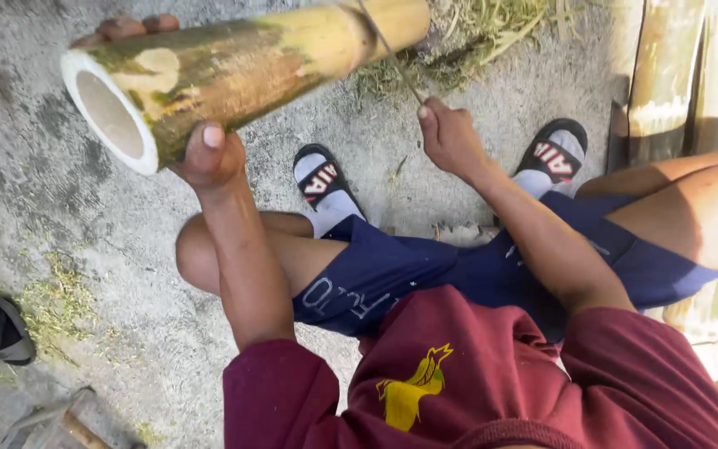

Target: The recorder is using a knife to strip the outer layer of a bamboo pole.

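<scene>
The left hand (209, 154) wraps the open end of a thick bamboo pole (243, 71) from below, thumb up on its side, grip closed around it, holding it off the concrete floor (60, 241) above the knees. It is hollow, pale-walled, green and yellow with scraped patches. To the right, the right hand (450, 137) clenches a thin blade (392, 54) — its edge set across the pole. The step looks like cutting or scoring; next calls for steady pressure while the pole stays braced.
</scene>
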